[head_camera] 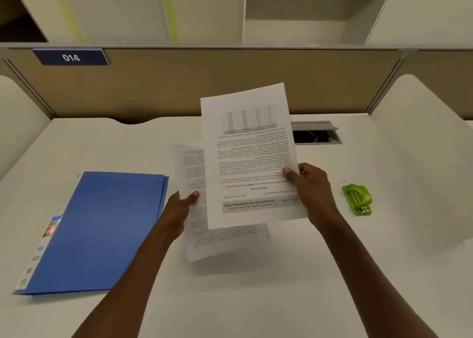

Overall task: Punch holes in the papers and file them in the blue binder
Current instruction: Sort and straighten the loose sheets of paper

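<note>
My right hand (311, 186) pinches the right edge of a printed sheet (248, 155), held up above the desk with its text upside down to me. My left hand (180, 208) pinches the left edge of a second printed sheet (225, 243), lower and partly hidden behind the first. The blue binder (102, 232) lies shut on the desk at the left, with a colourful printed insert sticking out along its left side. A small green hole punch (357, 199) sits on the desk to the right of my right hand.
The white desk (256, 299) is bounded by a tan partition (179, 86) at the back with a blue "014" label (71, 57). An open grey cable hatch (316, 132) is set into the desk behind the papers. White side panels stand at both sides.
</note>
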A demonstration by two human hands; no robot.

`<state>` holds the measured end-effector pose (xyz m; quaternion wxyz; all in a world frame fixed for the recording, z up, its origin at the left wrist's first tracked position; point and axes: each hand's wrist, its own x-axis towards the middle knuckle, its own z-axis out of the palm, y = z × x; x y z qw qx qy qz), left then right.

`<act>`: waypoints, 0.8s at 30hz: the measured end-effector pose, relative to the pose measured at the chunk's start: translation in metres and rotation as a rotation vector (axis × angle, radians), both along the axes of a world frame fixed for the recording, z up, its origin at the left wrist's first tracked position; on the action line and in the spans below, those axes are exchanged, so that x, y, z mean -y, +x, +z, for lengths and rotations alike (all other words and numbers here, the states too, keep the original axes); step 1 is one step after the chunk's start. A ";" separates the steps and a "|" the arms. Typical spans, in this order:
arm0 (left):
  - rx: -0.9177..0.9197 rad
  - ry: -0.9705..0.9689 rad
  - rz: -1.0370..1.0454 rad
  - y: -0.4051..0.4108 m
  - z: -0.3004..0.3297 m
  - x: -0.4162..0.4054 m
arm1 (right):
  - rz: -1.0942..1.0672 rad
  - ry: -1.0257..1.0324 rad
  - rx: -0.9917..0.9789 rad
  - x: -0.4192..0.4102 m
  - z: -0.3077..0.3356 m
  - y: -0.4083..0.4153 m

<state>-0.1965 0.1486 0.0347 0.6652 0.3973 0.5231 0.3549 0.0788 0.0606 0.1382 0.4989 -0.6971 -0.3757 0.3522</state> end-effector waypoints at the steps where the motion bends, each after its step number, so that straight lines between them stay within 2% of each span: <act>1: 0.004 0.010 -0.020 0.005 0.004 0.000 | 0.002 -0.015 -0.013 -0.001 -0.002 -0.003; 11: -0.037 0.078 -0.119 0.037 0.026 0.004 | 0.026 -0.098 -0.084 -0.003 -0.050 -0.019; 16: -0.002 -0.062 -0.029 0.048 0.040 0.011 | 0.030 -0.065 -0.095 -0.001 -0.063 -0.014; 18: -0.016 0.013 -0.027 0.057 0.045 0.013 | 0.032 -0.046 -0.055 -0.001 -0.069 -0.012; 20: -0.042 0.181 -0.050 0.065 0.050 0.017 | 0.030 -0.012 -0.035 -0.001 -0.070 -0.012; 24: -0.002 0.386 -0.007 0.074 0.057 0.019 | 0.029 0.102 -0.009 -0.002 -0.063 -0.010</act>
